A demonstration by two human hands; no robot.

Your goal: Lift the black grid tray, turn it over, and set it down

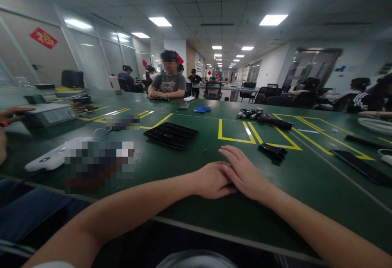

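Head view: green bench (309, 178); black panel (171, 135) lies at eleven o'clock from the left hand (211, 180), its closure unclear beneath the right hand (246, 176), whose fingers stretch loosely; small black part (272, 150) at their two o'clock.

A whitish sleeve (52, 265) with a curved hem shows at the near left corner, on the left arm (88, 223). The right forearm (315, 223), left hand (212, 180) and right hand (246, 175) are bare.

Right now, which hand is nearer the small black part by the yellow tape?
Right. The right hand lies left of the black part; the left hand is farther left, partly under the right.
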